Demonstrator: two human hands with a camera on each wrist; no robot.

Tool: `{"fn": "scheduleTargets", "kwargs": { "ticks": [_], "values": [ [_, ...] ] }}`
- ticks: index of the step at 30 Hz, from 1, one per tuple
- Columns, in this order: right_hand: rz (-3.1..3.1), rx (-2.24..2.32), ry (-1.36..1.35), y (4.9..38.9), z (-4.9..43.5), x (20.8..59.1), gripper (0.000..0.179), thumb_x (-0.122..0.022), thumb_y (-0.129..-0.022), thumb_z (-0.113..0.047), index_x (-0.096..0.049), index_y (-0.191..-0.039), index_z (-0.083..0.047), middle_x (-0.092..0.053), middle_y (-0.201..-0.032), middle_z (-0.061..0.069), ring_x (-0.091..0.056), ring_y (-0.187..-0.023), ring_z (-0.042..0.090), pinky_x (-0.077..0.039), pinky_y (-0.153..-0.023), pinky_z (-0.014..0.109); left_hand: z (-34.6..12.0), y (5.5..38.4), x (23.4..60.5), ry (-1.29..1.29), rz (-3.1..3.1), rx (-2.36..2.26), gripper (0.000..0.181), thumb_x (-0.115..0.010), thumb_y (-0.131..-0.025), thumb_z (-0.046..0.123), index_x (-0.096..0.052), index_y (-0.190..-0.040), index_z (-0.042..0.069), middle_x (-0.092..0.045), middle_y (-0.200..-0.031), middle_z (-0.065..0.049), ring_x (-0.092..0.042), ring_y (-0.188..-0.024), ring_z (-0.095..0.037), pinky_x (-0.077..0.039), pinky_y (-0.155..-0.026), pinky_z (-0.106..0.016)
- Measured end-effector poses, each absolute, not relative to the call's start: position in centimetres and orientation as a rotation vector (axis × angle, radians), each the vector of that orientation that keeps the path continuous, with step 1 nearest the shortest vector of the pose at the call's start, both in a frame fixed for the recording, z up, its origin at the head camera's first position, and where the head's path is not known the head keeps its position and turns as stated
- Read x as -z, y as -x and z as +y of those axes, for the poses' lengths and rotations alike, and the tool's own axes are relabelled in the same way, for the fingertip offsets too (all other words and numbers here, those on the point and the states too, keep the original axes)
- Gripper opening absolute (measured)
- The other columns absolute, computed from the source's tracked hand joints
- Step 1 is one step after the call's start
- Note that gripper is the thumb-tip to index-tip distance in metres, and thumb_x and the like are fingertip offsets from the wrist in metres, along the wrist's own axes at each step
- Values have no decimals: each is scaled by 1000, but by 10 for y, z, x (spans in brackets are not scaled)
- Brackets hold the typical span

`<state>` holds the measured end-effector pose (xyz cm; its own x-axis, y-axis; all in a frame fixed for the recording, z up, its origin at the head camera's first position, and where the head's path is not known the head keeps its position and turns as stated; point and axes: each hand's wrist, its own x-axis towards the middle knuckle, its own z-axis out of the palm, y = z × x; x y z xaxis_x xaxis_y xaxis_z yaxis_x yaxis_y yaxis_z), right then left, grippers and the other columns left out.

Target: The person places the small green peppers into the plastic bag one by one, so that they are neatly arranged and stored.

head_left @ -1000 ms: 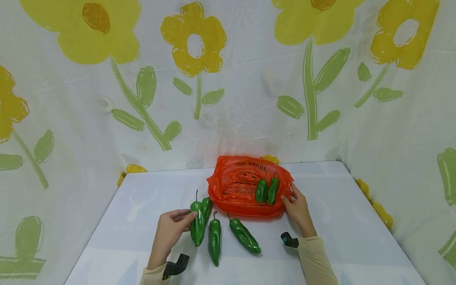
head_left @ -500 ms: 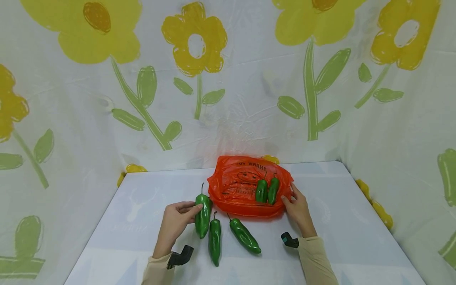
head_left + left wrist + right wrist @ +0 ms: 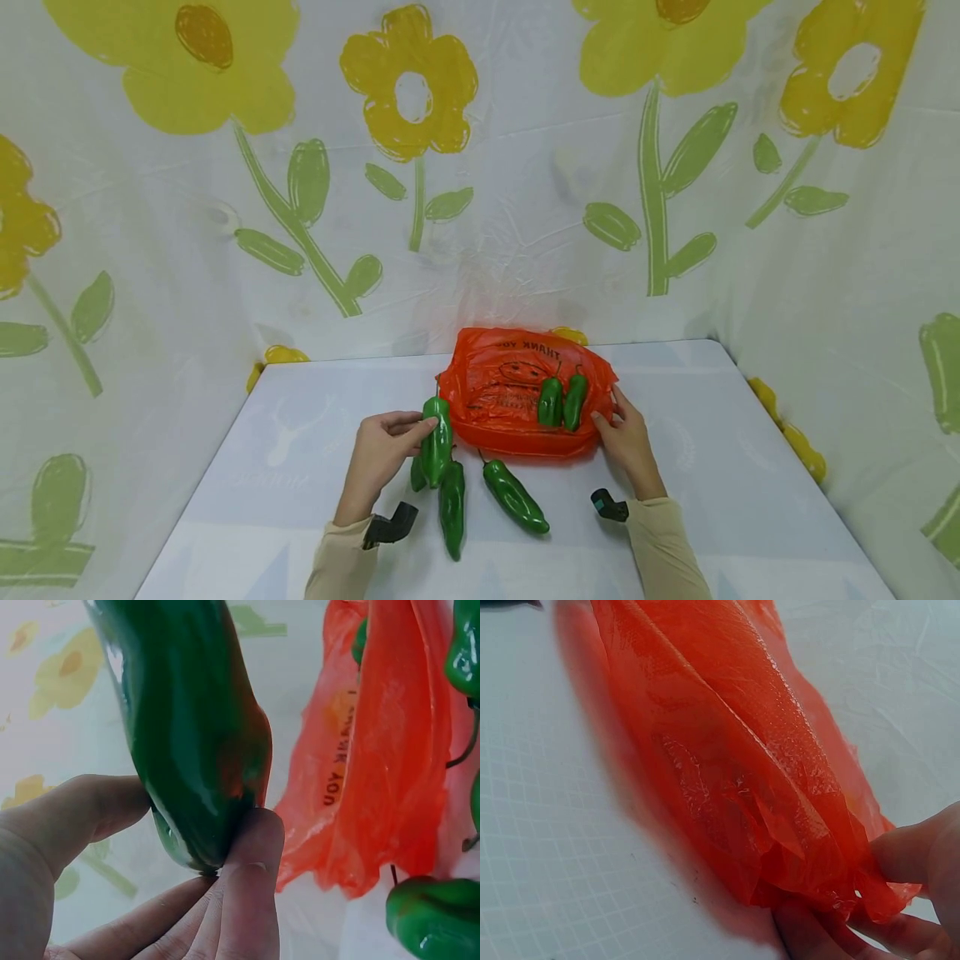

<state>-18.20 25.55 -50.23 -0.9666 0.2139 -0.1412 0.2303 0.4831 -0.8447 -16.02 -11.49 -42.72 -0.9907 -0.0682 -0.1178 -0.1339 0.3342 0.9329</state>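
My left hand [image 3: 386, 450] pinches a glossy green pepper [image 3: 437, 446] between thumb and fingers, left of the red plastic bag [image 3: 483, 379]. The left wrist view shows that pepper [image 3: 187, 727] close up, stem upward out of frame. On the table beneath lie a partly hidden pepper [image 3: 417, 473], a long one [image 3: 452, 517] and a slanted one [image 3: 516, 497]. Two more peppers rest in the bag's mouth, one [image 3: 551, 404] beside the other [image 3: 575, 402]. My right hand [image 3: 627, 442] holds the bag's right edge; crumpled plastic [image 3: 780, 855] sits between its thumb and fingers.
The white table [image 3: 285, 492] has faint printed patterns. A flower-printed sheet [image 3: 510, 192] hangs behind and at both sides, close to the table's back edge. A small black camera [image 3: 390, 525] is worn on my left wrist, another [image 3: 609, 506] on my right.
My left hand has moved right and slightly away from me with its pepper, toward the bag. The pepper behind it now shows on its left. My right hand and the bag stay still.
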Motion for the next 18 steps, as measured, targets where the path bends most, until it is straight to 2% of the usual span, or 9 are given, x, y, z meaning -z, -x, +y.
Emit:
{"fn": "scheduleTargets", "kwargs": {
  "ticks": [11, 18],
  "values": [
    [2714, 1534, -397, 182, 255, 503, 73, -55, -105, -18, -15, -165, -6, -33, -164, 29, -43, -144, 48, -45, -112, 57, -105, 169, 423, 130, 2516, -1802, 45, -83, -88, 33, -76, -116, -1, -79, -106, -18, -75, -75, -16, -63, -69, -30],
    [2720, 1539, -389, 181, 256, 504, 72, -55, -105, -17, -16, -165, -5, -33, -164, 29, -43, -145, 49, -46, -111, 57, -101, 174, 420, 112, 2516, -1808, 47, -83, -88, 36, -76, -116, -1, -79, -107, -19, -76, -77, -16, -65, -74, -36]
  ]
}}
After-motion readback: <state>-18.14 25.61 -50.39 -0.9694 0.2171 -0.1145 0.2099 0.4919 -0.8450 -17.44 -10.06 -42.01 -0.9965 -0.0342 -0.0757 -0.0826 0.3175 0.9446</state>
